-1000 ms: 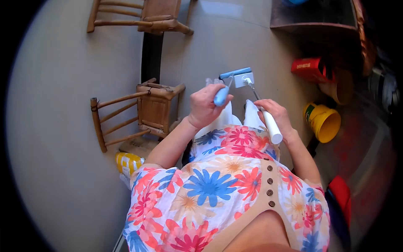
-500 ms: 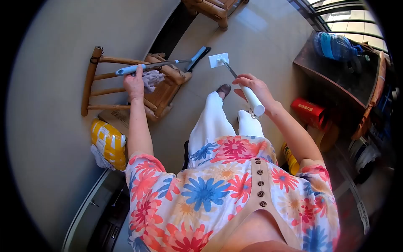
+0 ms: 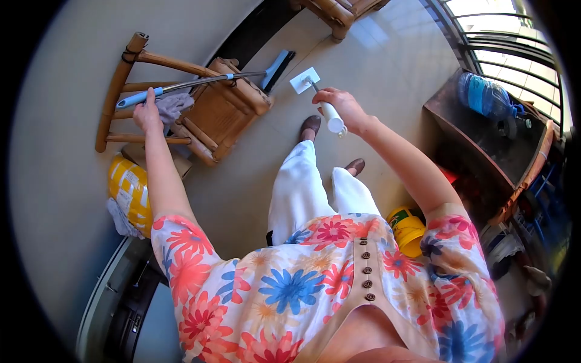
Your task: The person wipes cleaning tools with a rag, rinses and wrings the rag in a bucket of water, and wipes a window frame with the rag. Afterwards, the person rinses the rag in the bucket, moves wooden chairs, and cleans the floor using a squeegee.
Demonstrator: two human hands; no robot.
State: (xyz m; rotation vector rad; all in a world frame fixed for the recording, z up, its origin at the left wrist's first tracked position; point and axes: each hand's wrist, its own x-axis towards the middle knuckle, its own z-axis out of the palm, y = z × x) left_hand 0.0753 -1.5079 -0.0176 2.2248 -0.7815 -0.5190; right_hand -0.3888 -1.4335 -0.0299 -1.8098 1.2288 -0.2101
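My left hand point(image 3: 147, 115) is closed around the blue grip of a broom point(image 3: 209, 80). Its metal pole crosses over a bamboo chair point(image 3: 230, 115), and the blue head with black bristles lies beyond the chair's front edge. A greyish cloth point(image 3: 174, 107) is just beside this hand; whether the fingers hold it too, I cannot tell. In my right hand point(image 3: 344, 109) is a white-handled tool with a flat rectangular head point(image 3: 304, 80). Its pale blue-white head points away from me, above the tiled floor, and the handle's round end faces me.
A yellow wrapped package point(image 3: 130, 193) leans by the wall at left. Another bamboo chair point(image 3: 339, 15) stands ahead. To the right are a dark wooden cabinet point(image 3: 484, 139) bearing a large blue water bottle point(image 3: 484, 95), and a yellow bucket point(image 3: 407, 233). Window bars line the far right.
My left hand has moved left and outward with the broom. My right hand has shifted left and farther ahead with the white-handled tool. The view has shifted, showing both shoes.
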